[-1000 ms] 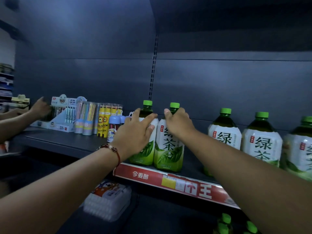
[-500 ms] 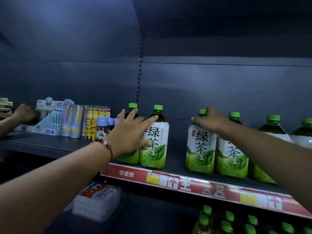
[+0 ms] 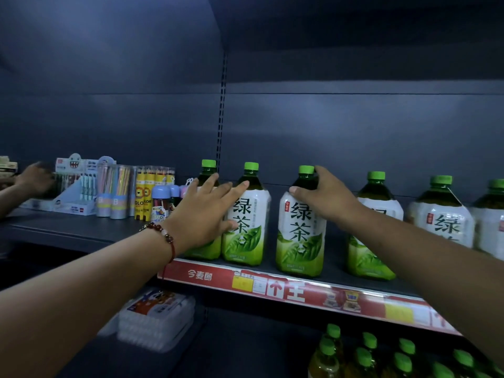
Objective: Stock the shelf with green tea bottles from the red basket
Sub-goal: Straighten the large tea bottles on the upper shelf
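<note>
Several green tea bottles with green caps stand in a row on the dark shelf (image 3: 81, 230) with the red price strip. My left hand (image 3: 203, 214) lies flat with fingers spread against the two leftmost bottles (image 3: 246, 219). My right hand (image 3: 327, 196) grips the shoulder of the third bottle (image 3: 300, 236), just below its cap. More bottles (image 3: 441, 214) stand to the right. The red basket is not in view.
Pencil tubs and stationery boxes (image 3: 122, 192) fill the shelf's left part, where another person's hand (image 3: 35, 177) reaches in. A white packet (image 3: 158, 315) and several smaller green-capped bottles (image 3: 365, 356) sit on the shelf below.
My right hand left the second bottle and went right onto the third, which now stands closer to the left pair. My left hand stays on the two leftmost bottles.
</note>
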